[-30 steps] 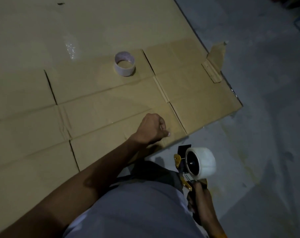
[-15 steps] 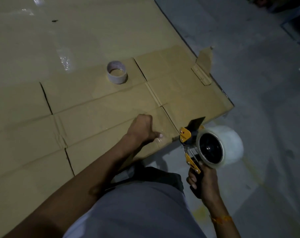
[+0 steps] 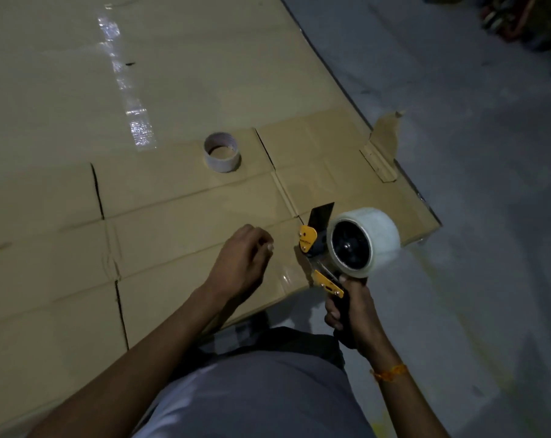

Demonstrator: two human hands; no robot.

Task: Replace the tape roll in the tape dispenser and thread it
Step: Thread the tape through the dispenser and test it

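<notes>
I see right hand gripping black-and-yellow handheld tape dispenser, clear tape roll mounted; left hand loosely curled, empty, above flattened brown cardboard; empty white core beyond.

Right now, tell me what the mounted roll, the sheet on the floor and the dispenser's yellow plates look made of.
Tape roll: clear plastic film, glossy and milky where layered, on a black hub.
Sheet: brown corrugated cardboard, matte, with creases and cut flap slits; shiny strips look like clear tape.
Yellow plates: flat, hard, with small rivet-like dots; painted metal or plastic, I can't tell which.
</notes>
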